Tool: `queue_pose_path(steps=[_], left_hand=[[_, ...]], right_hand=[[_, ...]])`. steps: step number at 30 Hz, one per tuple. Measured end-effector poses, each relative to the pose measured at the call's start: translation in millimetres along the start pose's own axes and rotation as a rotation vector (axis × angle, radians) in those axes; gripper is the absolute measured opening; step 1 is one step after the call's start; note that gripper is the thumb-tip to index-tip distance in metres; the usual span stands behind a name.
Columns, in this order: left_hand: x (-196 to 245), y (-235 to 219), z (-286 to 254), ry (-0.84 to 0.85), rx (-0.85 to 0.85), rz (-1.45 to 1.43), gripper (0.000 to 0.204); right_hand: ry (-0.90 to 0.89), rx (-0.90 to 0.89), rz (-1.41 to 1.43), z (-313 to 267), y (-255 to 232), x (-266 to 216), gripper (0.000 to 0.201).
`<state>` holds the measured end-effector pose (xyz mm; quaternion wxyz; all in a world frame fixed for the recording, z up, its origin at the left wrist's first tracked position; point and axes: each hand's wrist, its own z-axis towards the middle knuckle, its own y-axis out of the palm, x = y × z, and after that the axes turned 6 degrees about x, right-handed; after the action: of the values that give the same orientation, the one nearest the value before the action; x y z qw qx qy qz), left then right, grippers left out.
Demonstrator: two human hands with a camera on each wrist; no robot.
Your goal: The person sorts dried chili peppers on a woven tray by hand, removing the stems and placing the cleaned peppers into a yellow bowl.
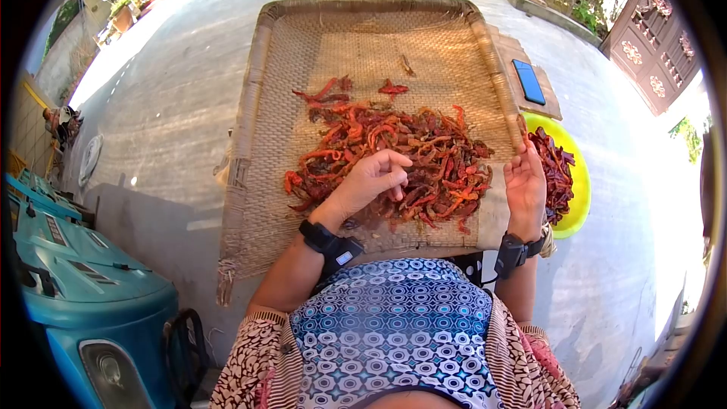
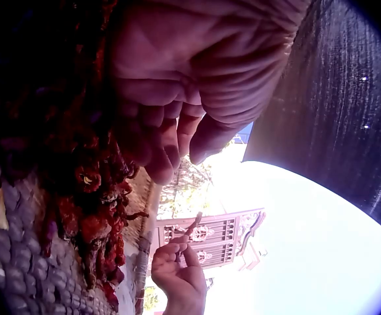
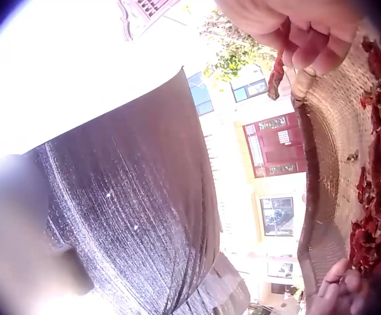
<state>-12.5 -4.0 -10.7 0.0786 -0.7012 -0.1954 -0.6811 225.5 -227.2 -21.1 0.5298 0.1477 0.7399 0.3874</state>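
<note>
A heap of wrinkled red and brown dried chili peppers (image 1: 409, 144) lies on a woven bamboo tray (image 1: 363, 38) in front of the person. The right hand (image 1: 525, 189), palm up at the tray's right edge, pinches one dried chili pepper (image 3: 277, 73) that points away from the fingertips. Over the near part of the heap is the left hand (image 1: 371, 182), its fingers loosely bent and nothing seen between them. In the left wrist view those fingers (image 2: 157, 151) hang beside the peppers. Darker red chilies (image 1: 551, 170) fill a yellow-green basin (image 1: 581, 197) right of the tray.
A blue phone (image 1: 528, 82) rests on a wooden board (image 1: 549, 95) beyond the basin. A raised rim (image 1: 250, 106) borders the tray. To the left stands a teal vehicle (image 1: 98, 295) on the concrete ground (image 1: 166, 129). A few loose chilies (image 1: 392, 89) lie apart from the heap.
</note>
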Motion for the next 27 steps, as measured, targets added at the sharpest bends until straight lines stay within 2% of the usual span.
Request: queue_pose_path(steps=[5,8,11,14,15,18,21,24,27], left_hand=[[-3.3,0.1,1.6,-0.013,-0.007,0.007,0.022],[-6.5,-0.9,2.7,0.004,-0.025,0.003,0.021],[-4.8,0.6,1.7,0.0,-0.023,0.023,0.022],[-7.2,0.4,3.3,-0.009,-0.033,0.024,0.023],[-7.0,0.5,3.1,-0.009,-0.035,0.03,0.023],[-6.2,1.3,2.9,-0.013,-0.048,0.045,0.024],[-5.9,1.9,2.9,-0.023,-0.068,0.072,0.025],[-8.0,3.1,2.4,-0.026,-0.099,0.121,0.025],[-14.4,1.5,4.2,-0.008,-0.159,0.168,0.026]], right_hand=[[0.023,0.035,0.35,37.8,-56.2,-15.4,0.028],[0.045,0.127,0.337,27.5,-41.9,-21.2,0.026],[0.078,0.052,0.312,26.2,-43.2,-18.1,0.026],[0.154,0.048,0.235,24.4,-40.4,-6.0,0.026],[0.19,-0.011,0.189,17.0,-32.0,-1.3,0.026],[0.11,-0.158,-0.177,-25.8,12.0,10.5,0.023],[0.084,-0.383,-0.809,-45.7,34.1,23.9,0.027],[-0.217,-0.724,-1.373,-68.2,46.6,31.1,0.031],[-0.371,-0.86,-1.428,-78.1,44.6,43.2,0.032]])
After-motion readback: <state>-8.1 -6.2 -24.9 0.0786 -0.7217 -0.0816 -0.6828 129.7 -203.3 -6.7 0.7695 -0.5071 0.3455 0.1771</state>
